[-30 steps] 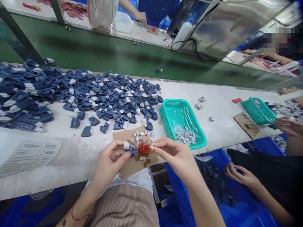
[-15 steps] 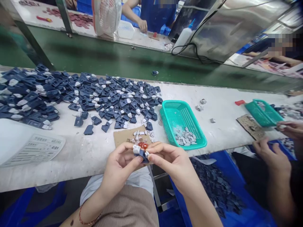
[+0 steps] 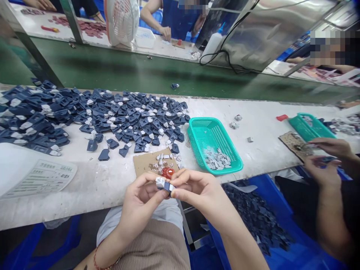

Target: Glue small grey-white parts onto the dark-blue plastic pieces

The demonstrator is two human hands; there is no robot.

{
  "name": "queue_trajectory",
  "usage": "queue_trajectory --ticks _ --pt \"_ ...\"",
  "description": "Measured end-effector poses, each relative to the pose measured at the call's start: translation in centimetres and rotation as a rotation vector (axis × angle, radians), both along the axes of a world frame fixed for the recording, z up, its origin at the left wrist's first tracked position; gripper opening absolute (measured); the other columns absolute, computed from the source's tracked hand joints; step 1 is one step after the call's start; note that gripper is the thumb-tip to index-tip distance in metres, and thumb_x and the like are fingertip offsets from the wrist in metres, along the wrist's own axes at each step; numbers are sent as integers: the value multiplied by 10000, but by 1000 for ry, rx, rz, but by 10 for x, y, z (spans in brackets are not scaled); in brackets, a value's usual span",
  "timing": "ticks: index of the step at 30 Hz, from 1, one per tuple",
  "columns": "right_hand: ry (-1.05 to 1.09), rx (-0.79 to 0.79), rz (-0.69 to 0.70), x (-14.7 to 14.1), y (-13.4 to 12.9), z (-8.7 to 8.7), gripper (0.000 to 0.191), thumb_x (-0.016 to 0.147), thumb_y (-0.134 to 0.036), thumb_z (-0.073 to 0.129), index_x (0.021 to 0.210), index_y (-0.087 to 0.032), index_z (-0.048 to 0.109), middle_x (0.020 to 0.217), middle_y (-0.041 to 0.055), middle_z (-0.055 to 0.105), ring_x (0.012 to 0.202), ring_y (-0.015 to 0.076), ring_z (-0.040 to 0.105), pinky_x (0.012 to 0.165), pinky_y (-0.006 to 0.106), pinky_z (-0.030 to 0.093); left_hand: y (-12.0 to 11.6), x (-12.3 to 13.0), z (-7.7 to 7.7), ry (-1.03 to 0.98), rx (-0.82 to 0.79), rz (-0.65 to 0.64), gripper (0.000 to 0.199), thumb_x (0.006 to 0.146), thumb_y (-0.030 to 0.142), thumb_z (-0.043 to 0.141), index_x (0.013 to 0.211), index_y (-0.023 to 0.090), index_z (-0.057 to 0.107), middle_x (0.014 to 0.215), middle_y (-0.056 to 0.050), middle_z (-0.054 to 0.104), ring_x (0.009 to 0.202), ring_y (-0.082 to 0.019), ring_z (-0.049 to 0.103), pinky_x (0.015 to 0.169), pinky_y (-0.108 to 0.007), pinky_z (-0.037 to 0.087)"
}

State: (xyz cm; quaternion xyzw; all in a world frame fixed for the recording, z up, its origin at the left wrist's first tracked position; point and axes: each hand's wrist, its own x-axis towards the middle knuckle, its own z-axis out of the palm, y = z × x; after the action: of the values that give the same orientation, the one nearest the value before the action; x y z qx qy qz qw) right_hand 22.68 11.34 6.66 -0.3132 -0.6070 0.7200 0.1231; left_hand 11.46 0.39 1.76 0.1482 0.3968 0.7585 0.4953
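Just above the table's front edge, my left hand [image 3: 144, 198] pinches a navy and white plastic part [image 3: 165, 185] between thumb and fingers. My right hand [image 3: 194, 187] grips the part's other end, at a small white piece; whether that piece is fixed to the navy body I cannot make out. Right behind my fingertips lies a piece of cardboard [image 3: 143, 161], bearing a round glossy red-orange thing [image 3: 168, 172] and several small grey-white pieces [image 3: 163, 157]. A green basket [image 3: 194, 150] with more small grey-white pieces stands to the right.
A large heap of navy and white parts [image 3: 112, 116] covers the table's left and back. A white container with a printed label [image 3: 36, 172] stands at the left edge. At right, a co-worker's hands [image 3: 326, 161] work beside another green basket [image 3: 320, 129]. Below the table is a blue bin [image 3: 270, 191].
The part between my hands has turned slightly, showing more of its navy middle. The view has shifted a little. The co-worker's hands at right have come closer together over their cardboard.
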Motion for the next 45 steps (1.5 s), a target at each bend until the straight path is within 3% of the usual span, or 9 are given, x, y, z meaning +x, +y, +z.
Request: queue_trajectory --ticks 3,8,20,26,32,36,39,42,45 --pt "65 -132 -32 1 -2 -6 210 753 -369 768 861 -215 677 824 3 643 743 130 620 686 247 527 0 0 1 -27 9 -30 133 734 145 768 829 188 685 800 1 728 702 -123 705 640 -204 598" --pt "108 -21 -70 -4 -16 -10 342 893 -550 533 1044 -256 621 866 4 587 729 110 552 609 199 473 1 3 2 -51 -28 -51 144 722 179 784 827 181 685 750 -7 740 619 -124 701 606 -206 597" --pt "128 33 -64 -13 -19 -21 346 954 -510 431 1064 -273 658 915 12 643 813 146 592 665 226 476 9 4 2 -103 -92 -67 185 687 228 818 801 165 687 701 -2 721 580 -105 683 578 -179 583" --pt "150 226 -68 -12 -9 -24 256 974 -393 458 1042 -258 665 1000 9 668 951 150 608 861 246 455 15 8 -2 -129 -158 -54 230 676 243 825 853 157 705 732 -5 701 594 -94 659 591 -188 580" --pt "103 232 -146 -15 -10 -26 288 951 -434 484 1113 -244 628 1036 38 672 964 180 621 831 278 483 26 13 6 -96 -141 -71 349 702 279 804 1022 191 697 1024 -83 719 944 -192 680 804 -256 563" --pt "6 361 -63 3 29 -15 460 999 -467 294 1136 -206 647 899 58 680 839 185 635 754 310 500 37 6 10 -33 -204 -27 346 687 246 813 1007 186 696 932 -60 726 822 -143 674 697 -184 537" --pt "-263 776 -199 31 87 -13 310 947 -400 460 1087 -212 662 987 69 686 920 219 624 804 340 483 45 -15 15 49 -252 1 416 722 274 786 1110 194 659 978 -59 728 767 -115 648 641 -164 511" --pt "-637 1067 -50 58 142 -25 264 909 -273 468 1074 -178 651 1070 114 676 962 253 627 812 370 482 58 -49 23 239 -274 88 518 734 293 771 1211 188 598 1059 -82 719 807 -130 645 708 -200 516" --pt "-684 1100 54 71 171 -42 204 807 -151 526 941 -160 680 941 119 700 883 262 657 774 368 496 83 -91 31 457 -310 159 588 741 341 745 1261 157 544 1074 -129 717 871 -188 662 746 -270 524"
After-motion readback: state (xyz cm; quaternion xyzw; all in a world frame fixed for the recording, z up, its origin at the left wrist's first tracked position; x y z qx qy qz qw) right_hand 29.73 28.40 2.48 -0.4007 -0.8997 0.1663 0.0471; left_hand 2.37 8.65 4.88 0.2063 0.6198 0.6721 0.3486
